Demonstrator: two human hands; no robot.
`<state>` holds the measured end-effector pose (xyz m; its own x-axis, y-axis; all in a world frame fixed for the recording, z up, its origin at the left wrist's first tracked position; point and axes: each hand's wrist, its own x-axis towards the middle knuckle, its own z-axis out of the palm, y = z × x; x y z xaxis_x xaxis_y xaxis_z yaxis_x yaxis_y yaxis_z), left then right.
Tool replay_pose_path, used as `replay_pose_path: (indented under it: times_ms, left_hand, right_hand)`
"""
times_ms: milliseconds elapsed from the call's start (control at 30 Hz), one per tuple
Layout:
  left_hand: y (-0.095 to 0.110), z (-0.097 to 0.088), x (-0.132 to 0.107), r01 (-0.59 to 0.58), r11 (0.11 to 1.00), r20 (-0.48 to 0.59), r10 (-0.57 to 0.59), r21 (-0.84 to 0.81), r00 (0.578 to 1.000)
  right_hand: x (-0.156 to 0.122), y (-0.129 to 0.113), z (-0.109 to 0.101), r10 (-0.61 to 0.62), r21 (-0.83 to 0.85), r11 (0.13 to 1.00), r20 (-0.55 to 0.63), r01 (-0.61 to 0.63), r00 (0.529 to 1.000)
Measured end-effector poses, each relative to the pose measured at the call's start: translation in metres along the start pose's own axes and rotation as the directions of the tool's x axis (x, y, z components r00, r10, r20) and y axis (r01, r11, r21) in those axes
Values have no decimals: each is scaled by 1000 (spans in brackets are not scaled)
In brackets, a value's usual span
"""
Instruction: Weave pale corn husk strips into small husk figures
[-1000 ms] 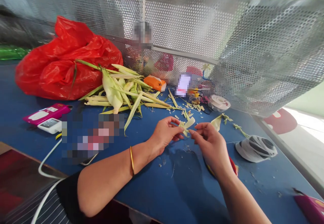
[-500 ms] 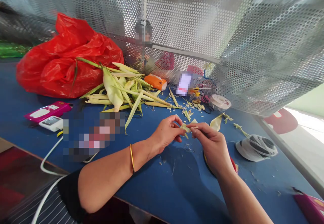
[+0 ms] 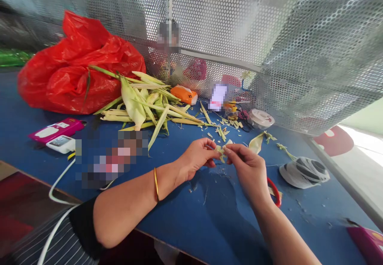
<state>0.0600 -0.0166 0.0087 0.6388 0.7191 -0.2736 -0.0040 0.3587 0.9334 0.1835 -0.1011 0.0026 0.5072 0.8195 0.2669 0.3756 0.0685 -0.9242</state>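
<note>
A small pale-green piece of corn husk is pinched between my two hands above the blue table. My left hand, with a gold bangle at the wrist, grips its left side with thumb and fingers. On the other side, my right hand closes thumb and forefinger at the edge of the same piece. A red loop, like a scissors handle, shows beside my right wrist; the rest is hidden. Husk scraps lie just beyond my fingers. To the right sits a spool of white thread.
A pile of corn husks lies against a red plastic bag at back left. An orange tissue pack, a lit phone and a tape roll stand before the perforated metal screen. A white cable crosses the left edge.
My right fingertips have shifted slightly left, closer to my left fingers on the husk piece. More of the red loop beside my right wrist now shows.
</note>
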Motion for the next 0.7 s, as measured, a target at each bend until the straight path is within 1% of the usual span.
replay_pose_path:
  times_ms: [200, 467, 600, 700]
  left_hand:
    - [0, 1, -1, -39, 999, -16, 39, 18, 999]
    - [0, 2, -2, -71, 996, -2, 71, 52, 997]
    - [-3, 1, 0, -131, 985, 8, 131, 115, 991]
    - [-8, -1, 3, -200, 963, 10, 201, 183, 979]
  right_hand:
    - [-1, 4, 1, 45, -21, 999, -6, -45, 999]
    - [-2, 0, 1, 35, -131, 991, -2, -35, 999]
    - [-3, 1, 1, 6, -187, 982, 1, -6, 1000]
    - [-4, 0, 1, -17, -220, 975, -5, 16, 1000]
